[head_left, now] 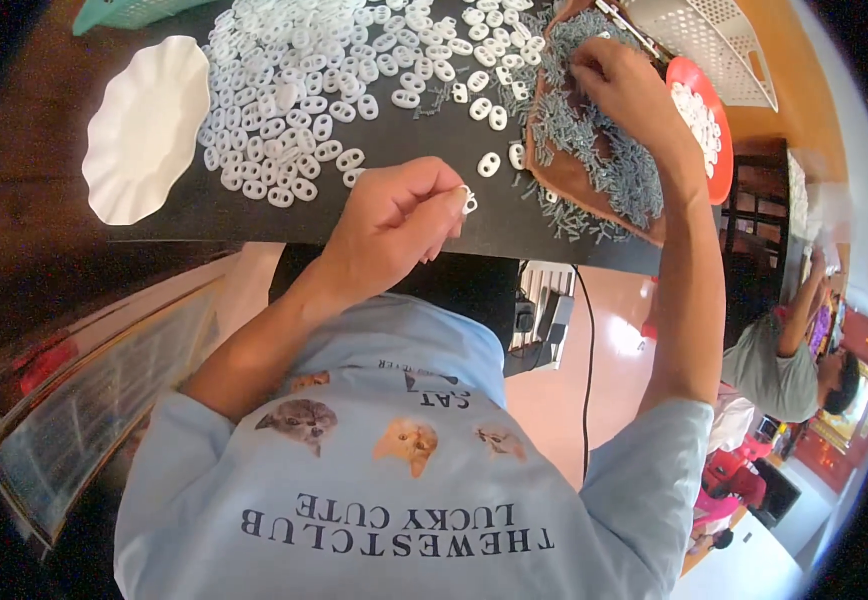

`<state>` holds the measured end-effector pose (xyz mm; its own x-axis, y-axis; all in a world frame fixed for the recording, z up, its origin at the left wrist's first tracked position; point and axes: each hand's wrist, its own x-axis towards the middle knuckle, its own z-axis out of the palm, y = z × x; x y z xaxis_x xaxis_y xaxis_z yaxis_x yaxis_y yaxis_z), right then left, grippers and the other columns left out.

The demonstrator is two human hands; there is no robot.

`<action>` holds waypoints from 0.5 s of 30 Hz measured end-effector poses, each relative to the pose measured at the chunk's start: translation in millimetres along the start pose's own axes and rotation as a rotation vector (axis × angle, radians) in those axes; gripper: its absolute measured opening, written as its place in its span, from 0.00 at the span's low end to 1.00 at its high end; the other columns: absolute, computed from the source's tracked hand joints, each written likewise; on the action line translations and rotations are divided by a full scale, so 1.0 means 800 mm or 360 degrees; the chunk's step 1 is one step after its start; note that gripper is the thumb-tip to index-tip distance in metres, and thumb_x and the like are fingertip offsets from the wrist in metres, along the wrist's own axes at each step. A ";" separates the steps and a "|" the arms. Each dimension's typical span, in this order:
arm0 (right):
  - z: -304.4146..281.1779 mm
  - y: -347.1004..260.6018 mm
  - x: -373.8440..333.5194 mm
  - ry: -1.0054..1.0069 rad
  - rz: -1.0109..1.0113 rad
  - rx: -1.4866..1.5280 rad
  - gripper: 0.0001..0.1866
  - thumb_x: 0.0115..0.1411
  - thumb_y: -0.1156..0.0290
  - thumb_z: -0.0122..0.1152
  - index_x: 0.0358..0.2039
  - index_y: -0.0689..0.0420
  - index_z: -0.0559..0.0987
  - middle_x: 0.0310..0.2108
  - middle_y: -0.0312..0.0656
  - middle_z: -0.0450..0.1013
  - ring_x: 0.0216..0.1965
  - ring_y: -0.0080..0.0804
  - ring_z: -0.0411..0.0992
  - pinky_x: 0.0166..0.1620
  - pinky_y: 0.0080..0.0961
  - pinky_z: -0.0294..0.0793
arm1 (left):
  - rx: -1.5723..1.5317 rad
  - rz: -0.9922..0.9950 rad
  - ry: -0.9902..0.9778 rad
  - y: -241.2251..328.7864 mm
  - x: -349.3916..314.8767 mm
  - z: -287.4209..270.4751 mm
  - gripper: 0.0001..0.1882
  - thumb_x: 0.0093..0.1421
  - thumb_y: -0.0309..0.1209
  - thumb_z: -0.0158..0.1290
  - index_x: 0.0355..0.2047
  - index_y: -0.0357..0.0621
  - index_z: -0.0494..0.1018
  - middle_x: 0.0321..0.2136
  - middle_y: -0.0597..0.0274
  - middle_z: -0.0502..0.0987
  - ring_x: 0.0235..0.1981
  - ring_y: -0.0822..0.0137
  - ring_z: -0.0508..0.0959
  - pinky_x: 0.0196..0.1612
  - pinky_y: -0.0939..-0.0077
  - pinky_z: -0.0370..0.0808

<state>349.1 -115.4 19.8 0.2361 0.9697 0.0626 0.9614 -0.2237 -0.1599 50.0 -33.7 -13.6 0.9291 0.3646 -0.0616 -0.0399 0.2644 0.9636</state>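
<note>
My left hand [391,222] is closed in a pinch above the front edge of the dark table. Between thumb and forefinger it grips a small white plastic piece with holes [470,201]. My right hand [626,88] reaches into a heap of small blue-grey pieces [609,165] lying on a brown mat [554,182]. Its fingertips are pressed together at the heap; what they hold, if anything, is too small to make out. A large pile of white oval two-hole pieces [294,70] spreads across the table beyond my left hand, with several loose ones between both hands.
At the left lies a white wavy-edged dish [149,130], near a green basket [119,12]. A red plate [722,150] of white pieces sits right of the heap, by a white perforated basket [719,40]. A black cable [590,360] hangs below; another person [784,370] is at far right.
</note>
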 end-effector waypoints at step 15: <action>0.009 0.003 0.011 -0.0032 0.0041 0.0010 0.08 0.55 0.71 0.52 0.32 0.63 0.73 0.24 0.53 0.71 0.27 0.48 0.71 0.33 0.37 0.69 | 0.0041 0.0022 -0.0084 0.000 -0.001 -0.006 0.08 0.63 0.28 0.44 0.29 0.38 0.69 0.22 0.66 0.71 0.17 0.81 0.66 0.20 0.86 0.64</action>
<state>352.4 -106.9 12.9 0.2576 0.9655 0.0384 0.9542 -0.2480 -0.1671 47.2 -29.6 -14.7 0.9467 0.3203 -0.0352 -0.0440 0.2367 0.9706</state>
